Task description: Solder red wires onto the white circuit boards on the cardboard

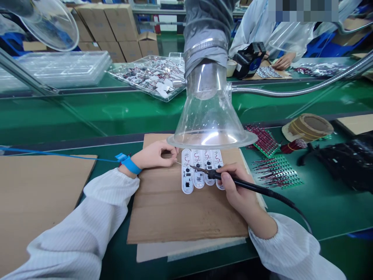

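Observation:
Several white oblong circuit boards lie side by side on a brown cardboard sheet. My right hand is closed round a black soldering iron, whose tip rests over the middle boards. My left hand, with a blue wrist strap, pinches a thin solder wire that points at the boards from the left. A clear funnel-shaped fume hood hangs right above the boards and hides their far ends.
Green panels with red-wired parts and a tape roll lie to the right, black items beyond. More cardboard lies left. A clear tray of parts sits across the belt. Another person in white works at the far bench.

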`<state>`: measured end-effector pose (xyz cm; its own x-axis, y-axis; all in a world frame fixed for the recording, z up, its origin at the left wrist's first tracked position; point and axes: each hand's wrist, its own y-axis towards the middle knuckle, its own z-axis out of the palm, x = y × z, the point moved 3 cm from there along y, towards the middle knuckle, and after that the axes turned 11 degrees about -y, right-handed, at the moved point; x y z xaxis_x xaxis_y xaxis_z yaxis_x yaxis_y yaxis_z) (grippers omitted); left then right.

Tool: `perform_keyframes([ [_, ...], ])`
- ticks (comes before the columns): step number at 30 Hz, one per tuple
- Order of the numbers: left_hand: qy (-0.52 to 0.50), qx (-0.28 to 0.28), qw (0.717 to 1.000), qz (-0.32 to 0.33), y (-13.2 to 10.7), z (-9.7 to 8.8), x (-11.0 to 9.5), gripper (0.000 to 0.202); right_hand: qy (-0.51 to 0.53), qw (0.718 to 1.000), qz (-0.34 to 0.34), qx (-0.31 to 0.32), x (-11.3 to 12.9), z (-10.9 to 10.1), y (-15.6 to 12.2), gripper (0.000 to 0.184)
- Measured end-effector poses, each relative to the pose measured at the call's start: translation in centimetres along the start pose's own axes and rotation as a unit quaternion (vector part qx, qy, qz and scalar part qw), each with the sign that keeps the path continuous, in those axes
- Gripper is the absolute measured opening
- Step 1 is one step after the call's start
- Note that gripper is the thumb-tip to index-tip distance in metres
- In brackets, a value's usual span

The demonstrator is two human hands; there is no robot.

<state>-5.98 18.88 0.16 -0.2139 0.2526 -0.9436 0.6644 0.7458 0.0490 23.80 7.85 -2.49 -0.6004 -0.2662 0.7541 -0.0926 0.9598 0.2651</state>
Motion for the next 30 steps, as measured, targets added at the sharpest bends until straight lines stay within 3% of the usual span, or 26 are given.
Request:
perform_keyframes([
  [15,0.026,0.017,0.999,0.009,0.2,0.0,0.3,0.007,-0.011,0.998,-0.05,0.046,2.1,0.6,1.1,0.026],
  [24,0.025,0.029,0.999,0.008,0.2,-0.1,0.1,0.017,-0.033,0.997,-0.054,0.05,3.3,0.2,1.5,0.039],
  [30,-0.043,-0.008,0.999,-0.028,0.1,-0.4,0.9,0.022,-0.012,0.997,-0.065,0.039,2.2,0.0,0.8,0.027],
])
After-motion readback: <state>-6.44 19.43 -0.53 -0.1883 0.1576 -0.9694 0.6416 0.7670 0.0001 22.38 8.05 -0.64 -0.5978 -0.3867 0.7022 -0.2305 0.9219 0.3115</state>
